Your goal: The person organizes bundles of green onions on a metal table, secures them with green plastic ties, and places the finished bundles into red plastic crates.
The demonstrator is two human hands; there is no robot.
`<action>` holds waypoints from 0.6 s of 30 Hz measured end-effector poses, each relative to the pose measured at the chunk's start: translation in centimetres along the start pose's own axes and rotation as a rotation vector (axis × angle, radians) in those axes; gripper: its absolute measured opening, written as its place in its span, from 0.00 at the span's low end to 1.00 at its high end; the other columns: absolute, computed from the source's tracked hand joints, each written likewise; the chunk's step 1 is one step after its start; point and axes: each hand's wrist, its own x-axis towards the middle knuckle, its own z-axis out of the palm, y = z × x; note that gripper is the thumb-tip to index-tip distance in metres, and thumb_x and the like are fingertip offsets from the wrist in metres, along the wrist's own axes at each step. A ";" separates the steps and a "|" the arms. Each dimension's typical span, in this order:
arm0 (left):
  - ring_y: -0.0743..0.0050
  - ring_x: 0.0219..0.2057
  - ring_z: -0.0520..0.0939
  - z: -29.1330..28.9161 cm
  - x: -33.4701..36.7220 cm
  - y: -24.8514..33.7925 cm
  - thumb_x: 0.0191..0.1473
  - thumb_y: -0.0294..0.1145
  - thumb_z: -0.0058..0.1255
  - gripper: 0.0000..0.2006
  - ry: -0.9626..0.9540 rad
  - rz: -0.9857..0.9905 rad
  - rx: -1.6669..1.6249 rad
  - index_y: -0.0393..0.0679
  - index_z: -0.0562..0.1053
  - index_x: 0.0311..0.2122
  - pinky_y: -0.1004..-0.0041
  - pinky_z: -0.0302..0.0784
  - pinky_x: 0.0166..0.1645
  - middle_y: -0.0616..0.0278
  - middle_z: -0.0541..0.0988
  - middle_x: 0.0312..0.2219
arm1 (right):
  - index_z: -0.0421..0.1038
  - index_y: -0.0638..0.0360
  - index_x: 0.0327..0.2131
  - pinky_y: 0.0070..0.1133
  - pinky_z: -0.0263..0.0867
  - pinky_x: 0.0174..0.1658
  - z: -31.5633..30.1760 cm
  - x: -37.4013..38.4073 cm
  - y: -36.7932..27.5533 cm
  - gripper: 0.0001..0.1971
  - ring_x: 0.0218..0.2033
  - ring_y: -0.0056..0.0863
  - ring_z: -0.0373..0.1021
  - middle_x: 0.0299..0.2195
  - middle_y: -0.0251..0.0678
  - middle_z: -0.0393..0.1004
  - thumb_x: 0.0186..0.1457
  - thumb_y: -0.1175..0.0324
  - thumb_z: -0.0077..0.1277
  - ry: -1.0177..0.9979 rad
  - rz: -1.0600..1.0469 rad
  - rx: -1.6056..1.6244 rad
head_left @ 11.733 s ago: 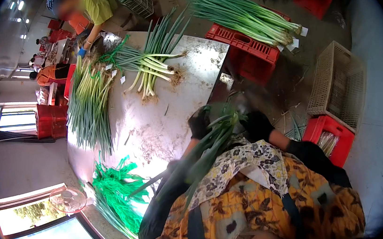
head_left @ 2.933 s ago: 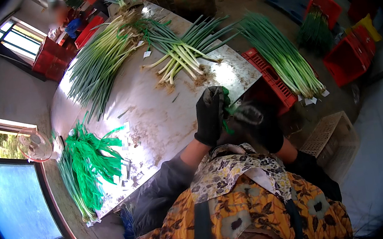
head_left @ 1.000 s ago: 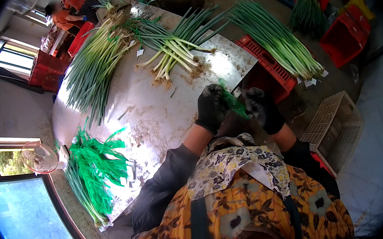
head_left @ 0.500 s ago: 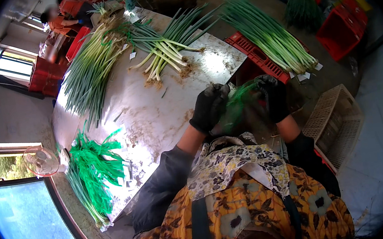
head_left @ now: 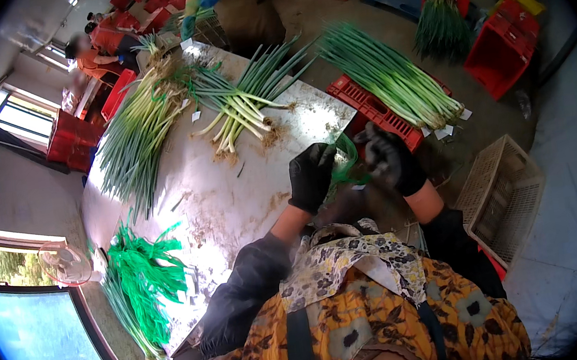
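Observation:
My left hand (head_left: 313, 174), in a black glove, is closed over the table's near right corner on a strip of green netting (head_left: 347, 157). The strip hangs in a loose loop between my hands, and a small white tag (head_left: 358, 187) shows below it. Just right of the loop is my right hand (head_left: 393, 159), also black-gloved, its fingers bent and blurred; whether they grip the strip is unclear. Ahead, several loose leeks (head_left: 242, 118) with roots lie crossed on the metal table (head_left: 214, 181). A bigger leek pile (head_left: 138, 137) lies to their left.
More green netting strips (head_left: 142, 260) lie over leeks on the table's left edge. Tagged leek bundles (head_left: 390, 76) rest on a red crate (head_left: 369, 110). A beige crate (head_left: 501, 202) stands at right, a fan (head_left: 64, 262) at left. A co-worker in an apron (head_left: 241, 15) stands beyond the table.
My right hand has turned and shifted left, closer to my left hand. The green netting, stretched between both hands before, now hangs as a loop. The view has tilted, showing more of the co-worker.

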 end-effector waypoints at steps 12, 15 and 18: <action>0.63 0.28 0.81 -4.2 3.7 5.1 0.51 0.32 0.53 0.11 -0.318 -0.292 -0.760 0.40 0.76 0.38 0.71 0.75 0.33 0.54 0.79 0.27 | 0.72 0.60 0.38 0.28 0.66 0.38 0.5 -0.3 0.6 0.12 0.35 0.33 0.71 0.38 0.42 0.73 0.53 0.65 0.49 0.252 -0.284 -1.350; 0.85 0.33 0.75 -3.8 2.1 2.8 0.51 0.29 0.51 0.15 -0.488 -0.325 -0.877 0.39 0.74 0.44 0.79 0.72 0.37 0.69 0.78 0.32 | 0.74 0.61 0.36 0.27 0.69 0.35 0.3 -1.7 1.0 0.10 0.32 0.25 0.74 0.29 0.36 0.76 0.49 0.71 0.54 0.480 -0.579 -2.279; 0.77 0.28 0.78 -0.7 0.7 -1.7 0.50 0.27 0.50 0.08 -0.342 0.074 -0.148 0.40 0.75 0.36 0.76 0.74 0.33 0.68 0.77 0.27 | 0.72 0.64 0.36 0.30 0.71 0.37 -2.8 -1.5 0.8 0.08 0.33 0.32 0.74 0.31 0.38 0.76 0.53 0.72 0.49 0.754 -0.376 -1.229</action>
